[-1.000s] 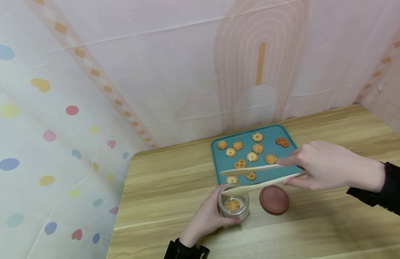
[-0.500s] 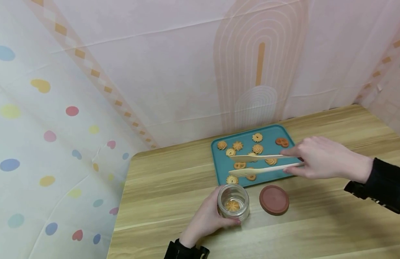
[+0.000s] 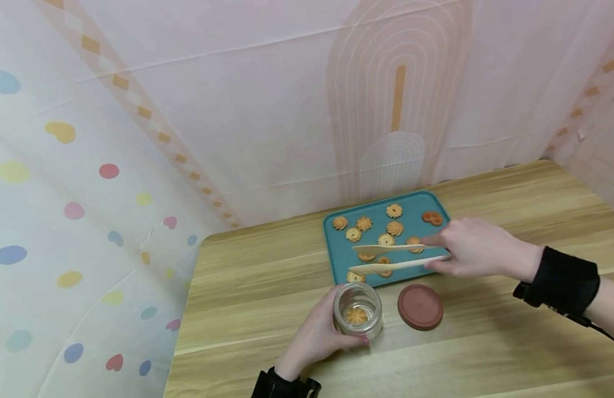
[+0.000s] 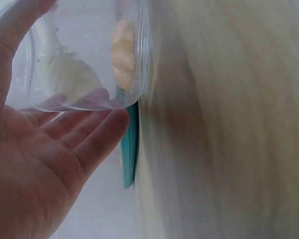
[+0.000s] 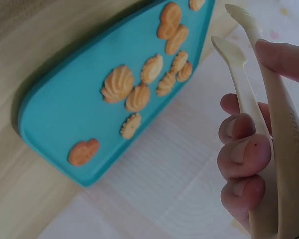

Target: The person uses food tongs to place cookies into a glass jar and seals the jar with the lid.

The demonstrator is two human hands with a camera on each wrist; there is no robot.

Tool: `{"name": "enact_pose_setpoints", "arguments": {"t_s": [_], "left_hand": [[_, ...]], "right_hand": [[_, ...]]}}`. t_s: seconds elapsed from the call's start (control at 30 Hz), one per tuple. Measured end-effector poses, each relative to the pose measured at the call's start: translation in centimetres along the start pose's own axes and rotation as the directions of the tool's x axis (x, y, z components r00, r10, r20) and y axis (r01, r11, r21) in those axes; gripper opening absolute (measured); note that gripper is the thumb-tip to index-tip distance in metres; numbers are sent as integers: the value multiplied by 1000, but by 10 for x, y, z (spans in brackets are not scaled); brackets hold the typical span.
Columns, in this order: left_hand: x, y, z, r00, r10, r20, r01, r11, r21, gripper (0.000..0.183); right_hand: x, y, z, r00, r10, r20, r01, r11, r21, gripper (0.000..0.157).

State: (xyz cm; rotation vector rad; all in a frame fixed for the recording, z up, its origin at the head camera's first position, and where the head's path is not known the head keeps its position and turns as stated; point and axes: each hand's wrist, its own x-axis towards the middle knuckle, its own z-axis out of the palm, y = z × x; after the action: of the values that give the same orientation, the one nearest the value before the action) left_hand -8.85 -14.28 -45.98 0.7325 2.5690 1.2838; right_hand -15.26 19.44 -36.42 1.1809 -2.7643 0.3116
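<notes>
My left hand [image 3: 316, 334] grips a clear glass jar [image 3: 378, 319] from its left side on the table. One star-shaped cookie [image 3: 357, 315] lies at the jar's bottom. Pale wooden tongs [image 3: 401, 266] are held in my right hand [image 3: 478, 249], their arms spread and their tips over the front left part of the blue tray [image 3: 371, 218]. Nothing shows between the tips in the right wrist view. Beneath the tongs, a pretzel-shaped cookie [image 3: 385, 272] and others are partly covered. Several more cookies [image 5: 118, 83] lie spread over the tray.
A round reddish-brown lid [image 3: 420, 307] lies on the wooden table [image 3: 252, 287], right of the jar and in front of the tray. Behind the table hangs a patterned cloth [image 3: 267, 127]. A dark pretzel cookie [image 3: 432, 218] sits near the tray's right edge.
The tongs have moved from over the jar's mouth back to the tray, and my right hand has shifted left. My left hand and the jar have stayed in place.
</notes>
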Motion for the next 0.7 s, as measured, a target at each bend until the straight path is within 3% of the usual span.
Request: {"name": "enact_pose_setpoints", "arguments": {"t_s": [0.2,0.4,0.7], "left_hand": [[0,-1,0,1000,4,3,-4,1000,9,92],[0,0,-1,1000,-3,6,3,1000,9,92],[0,0,0,1000,0,1,0,1000,5,93]], "right_hand": [[4,-3,15,1000,-7,30,6,999,36,31],[6,-5,25,998,6,63,-12,996,90,38],[10,-5,32,999,14,47,-17,998,66,41]]}}
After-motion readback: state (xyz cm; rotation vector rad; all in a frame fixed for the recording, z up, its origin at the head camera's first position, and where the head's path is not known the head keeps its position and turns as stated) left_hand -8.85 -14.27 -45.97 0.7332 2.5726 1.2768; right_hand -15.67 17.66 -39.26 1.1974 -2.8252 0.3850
